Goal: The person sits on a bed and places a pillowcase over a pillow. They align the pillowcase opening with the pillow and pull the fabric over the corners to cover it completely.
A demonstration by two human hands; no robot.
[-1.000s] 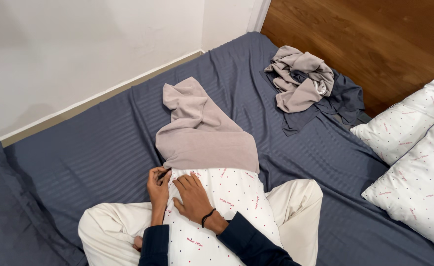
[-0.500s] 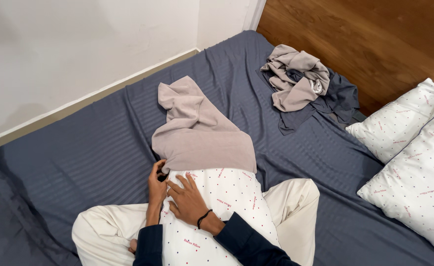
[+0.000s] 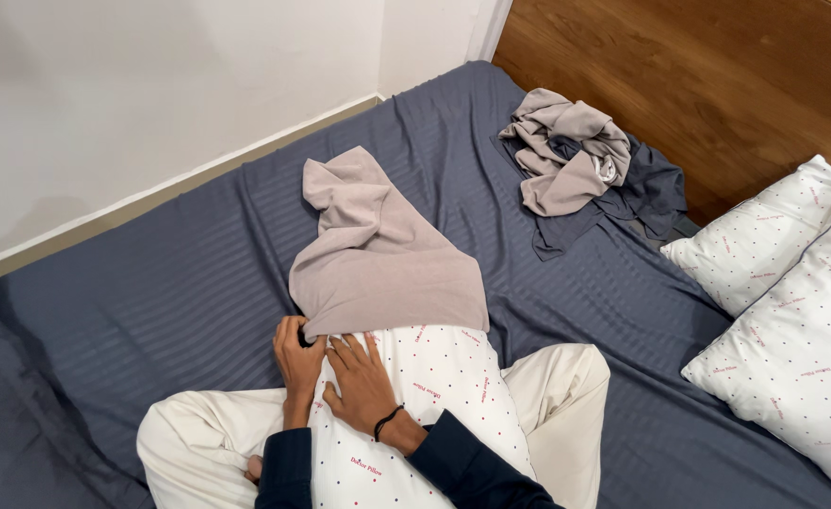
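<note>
1. Setting: dark blue striped bed sheet (image 3: pixel 180 283) covered the mattress, with a pale wall along its far edge and wooden floor (image 3: pixel 717 66) past the far right corner.
2. Left hand (image 3: pixel 297 358) was curled over the near left corner of the taupe pillowcase (image 3: pixel 378 264), fingers closed on its open hem. The grip itself was partly hidden by the cloth.
3. Right hand (image 3: pixel 363 382) lay just right of the left hand, flat with fingers spread, pressing on the white dotted pillow (image 3: pixel 434 405). It gripped nothing. A dark band sat on its wrist.
4. The pillow rested on the person's lap, directly under both hands. Its far end was inside the pillowcase; the near end was bare.
5. The pillowcase ran away from the hands, its far part slack and creased on the sheet.
6. Cream trousers (image 3: pixel 198 443) showed on both sides of the hands, legs crossed.
7. Well beyond the hands, to the far right, lay a crumpled heap of cloth (image 3: pixel 575 160), taupe over dark blue.
8. Far right of the hands: two white dotted pillows (image 3: pixel 792 302), touching, at the bed's edge.
</note>
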